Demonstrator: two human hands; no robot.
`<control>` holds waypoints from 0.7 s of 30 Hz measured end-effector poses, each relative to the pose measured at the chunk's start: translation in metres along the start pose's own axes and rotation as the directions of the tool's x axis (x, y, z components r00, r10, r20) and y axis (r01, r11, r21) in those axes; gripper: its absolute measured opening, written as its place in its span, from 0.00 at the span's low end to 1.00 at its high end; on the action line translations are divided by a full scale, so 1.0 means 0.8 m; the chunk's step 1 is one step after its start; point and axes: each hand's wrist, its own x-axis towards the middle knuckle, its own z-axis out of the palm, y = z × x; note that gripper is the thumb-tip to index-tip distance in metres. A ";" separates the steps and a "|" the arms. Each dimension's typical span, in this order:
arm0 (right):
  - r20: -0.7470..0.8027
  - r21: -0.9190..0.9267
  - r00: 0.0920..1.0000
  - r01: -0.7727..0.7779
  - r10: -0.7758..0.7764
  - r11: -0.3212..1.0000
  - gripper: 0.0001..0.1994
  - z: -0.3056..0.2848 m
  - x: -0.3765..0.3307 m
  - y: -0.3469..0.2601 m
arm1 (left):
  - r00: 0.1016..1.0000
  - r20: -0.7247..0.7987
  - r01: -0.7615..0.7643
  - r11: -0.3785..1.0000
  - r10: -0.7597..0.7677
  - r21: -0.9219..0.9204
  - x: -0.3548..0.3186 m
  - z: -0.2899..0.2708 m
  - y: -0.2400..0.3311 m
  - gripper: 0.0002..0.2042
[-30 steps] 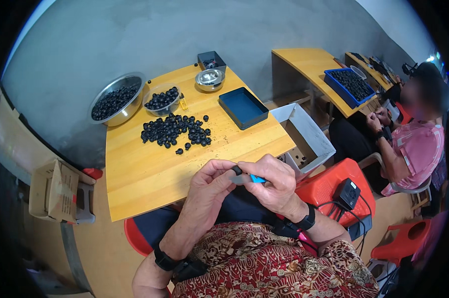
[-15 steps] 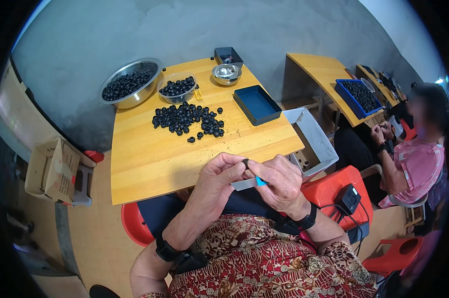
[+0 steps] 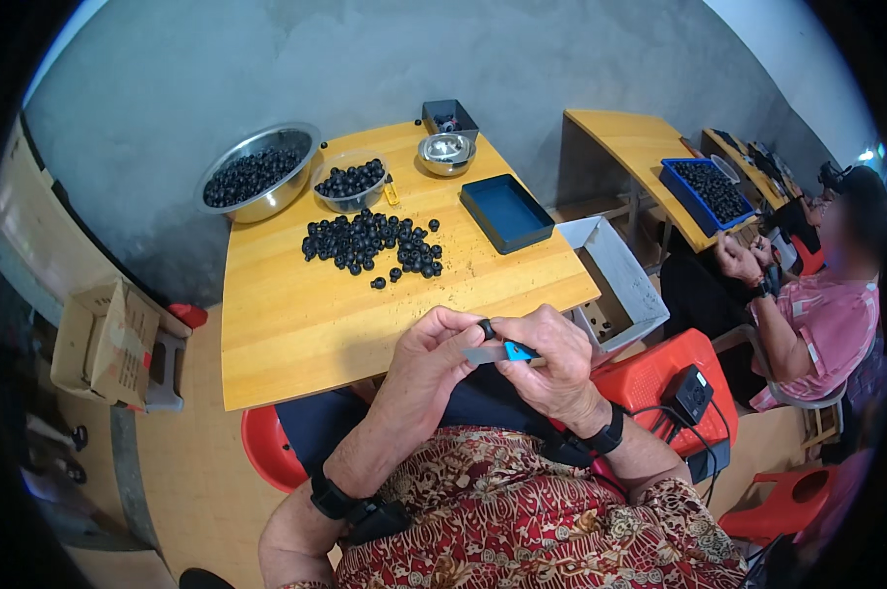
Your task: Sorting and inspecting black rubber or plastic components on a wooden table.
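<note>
Shiny metal at far left: a big bowl [image 3: 279, 204] loaded with little black balls, then a clear tub [image 3: 350, 204] with more of the same. Just in front of that there's a loose pile [image 3: 365, 239] on the table [image 3: 296, 344], with dark crumbs trailing off to its right. Honestly can't tell which of those three lots is finished and which is waiting, so no count from me, but it's clearly a big batch.

Next along, the left hand [image 3: 429, 358] has one black ball [image 3: 485, 329] pinched between thumb and fingertips, near the front edge of the table. Right below the ball is a knife [image 3: 483, 354], pale blade, blue grip; can't tell if the edge is touching. I'd call this ball partway, not done. The right hand [image 3: 553, 361] is curled around the grip, its thumb up by the ball.

Past that, a pale bin [image 3: 640, 316] beside the table has a few black bits at the bottom. Finished or scrap? No idea.
</note>
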 end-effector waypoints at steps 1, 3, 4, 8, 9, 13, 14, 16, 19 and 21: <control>0.009 -0.015 1.000 -0.005 0.005 1.000 0.13 -0.002 -0.001 0.002 | 0.998 -0.052 0.026 0.999 -0.024 0.037 0.001 0.001 -0.001 0.05; 0.008 -0.010 1.000 0.027 -0.027 1.000 0.15 0.001 0.000 0.003 | 0.996 -0.078 0.053 0.996 -0.047 0.078 0.000 0.005 0.001 0.06; -0.006 0.005 0.999 0.046 -0.046 0.999 0.16 0.001 0.000 0.004 | 0.993 -0.100 0.067 0.993 -0.057 0.097 0.000 0.007 0.002 0.07; 0.047 0.072 0.999 -0.027 0.023 0.997 0.18 0.000 -0.001 0.006 | 0.987 -0.142 0.087 0.987 -0.068 0.134 -0.003 0.009 0.004 0.09; 0.052 0.124 0.997 -0.066 0.060 0.990 0.17 0.002 -0.001 0.008 | 0.975 -0.212 0.099 0.989 -0.074 0.113 -0.006 0.009 0.004 0.09; 0.076 0.133 0.980 -0.194 0.185 0.972 0.16 0.010 -0.017 0.021 | 0.995 -0.084 0.072 0.983 -0.058 0.171 -0.001 -0.014 -0.007 0.08; 0.071 0.157 0.975 -0.221 0.212 0.963 0.14 0.011 -0.016 0.020 | 0.994 -0.097 0.066 0.984 -0.051 0.166 0.000 -0.016 -0.006 0.08; 0.048 0.193 0.971 -0.238 0.233 0.952 0.13 0.016 -0.016 0.019 | 0.994 -0.099 0.062 0.984 -0.046 0.166 -0.003 -0.013 -0.001 0.07; 0.045 0.251 0.960 -0.277 0.275 0.927 0.13 0.017 -0.015 0.022 | 0.984 -0.173 0.092 0.961 -0.048 0.260 0.000 0.000 0.009 0.08; -0.006 0.372 0.884 -0.431 0.467 0.822 0.11 0.016 -0.021 0.024 | 0.973 -0.221 0.008 0.949 0.065 0.315 -0.004 -0.002 0.016 0.09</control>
